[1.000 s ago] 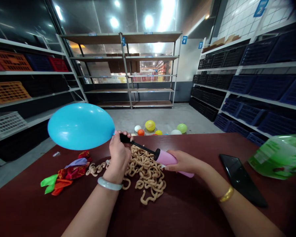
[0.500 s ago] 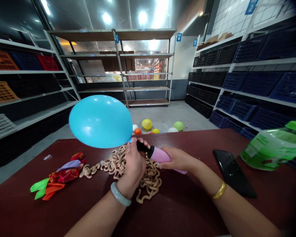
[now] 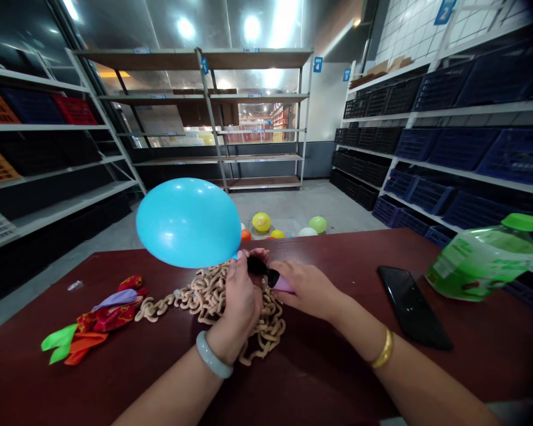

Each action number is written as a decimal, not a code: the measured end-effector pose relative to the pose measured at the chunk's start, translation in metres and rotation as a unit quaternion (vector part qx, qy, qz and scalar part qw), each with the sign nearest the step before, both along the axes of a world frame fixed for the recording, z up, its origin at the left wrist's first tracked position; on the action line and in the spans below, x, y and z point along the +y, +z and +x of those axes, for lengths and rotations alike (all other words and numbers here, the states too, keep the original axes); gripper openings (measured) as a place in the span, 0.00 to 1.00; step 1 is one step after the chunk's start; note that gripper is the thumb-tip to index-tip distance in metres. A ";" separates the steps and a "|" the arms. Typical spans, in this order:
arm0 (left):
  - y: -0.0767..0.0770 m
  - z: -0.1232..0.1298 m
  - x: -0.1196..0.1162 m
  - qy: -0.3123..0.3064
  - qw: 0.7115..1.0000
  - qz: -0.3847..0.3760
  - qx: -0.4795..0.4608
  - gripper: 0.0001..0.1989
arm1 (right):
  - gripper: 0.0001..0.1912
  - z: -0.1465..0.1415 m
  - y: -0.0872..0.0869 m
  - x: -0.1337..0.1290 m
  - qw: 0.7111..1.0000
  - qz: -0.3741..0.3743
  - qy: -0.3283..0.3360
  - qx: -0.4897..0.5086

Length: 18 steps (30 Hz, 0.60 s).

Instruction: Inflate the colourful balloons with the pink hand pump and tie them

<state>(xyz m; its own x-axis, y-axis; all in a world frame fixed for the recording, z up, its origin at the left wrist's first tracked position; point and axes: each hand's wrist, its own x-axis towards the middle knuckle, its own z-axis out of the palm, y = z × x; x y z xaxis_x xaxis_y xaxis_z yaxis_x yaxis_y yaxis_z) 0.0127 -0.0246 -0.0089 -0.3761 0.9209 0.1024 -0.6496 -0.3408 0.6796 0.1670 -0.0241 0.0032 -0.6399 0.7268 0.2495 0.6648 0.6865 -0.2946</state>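
Note:
An inflated blue balloon (image 3: 189, 223) floats above the table's left half, its neck pinched in my left hand (image 3: 242, 296) against the black nozzle of a pink pump (image 3: 282, 285). My right hand (image 3: 308, 290) is wrapped round the pump's pink body, hiding most of it. Beneath my left hand lies a heap of beige, curled rope-like pieces (image 3: 206, 293), trailing off to the left. Beside its left end are a red patterned cloth (image 3: 113, 316), a lilac deflated balloon (image 3: 115, 300), a green one (image 3: 60, 341) and an orange one (image 3: 84, 346).
On the dark red table (image 3: 337, 367), a black phone (image 3: 413, 307) and a green-capped bottle (image 3: 484, 260) stand to the right. Several balloons, one of them yellow (image 3: 261, 222), lie on the floor beyond. Shelves with crates (image 3: 453, 148) line the sides.
My right hand has moved left toward my left hand, and less of the pink pump shows. The balloon appears slightly smaller and further right. The view has shifted a little.

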 end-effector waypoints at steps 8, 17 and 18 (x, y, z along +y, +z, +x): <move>0.006 -0.017 0.010 0.031 0.999 0.015 0.026 0.07 | 0.24 0.003 0.005 0.000 1.000 0.000 -0.002 -0.006; 0.018 -0.065 0.031 0.083 0.995 -0.047 0.032 0.07 | 0.23 0.022 -0.004 0.023 0.996 -0.032 -0.075 -0.024; 0.018 -0.064 0.030 0.071 0.995 -0.056 0.042 0.07 | 0.22 0.025 -0.005 0.026 0.995 -0.035 -0.091 -0.032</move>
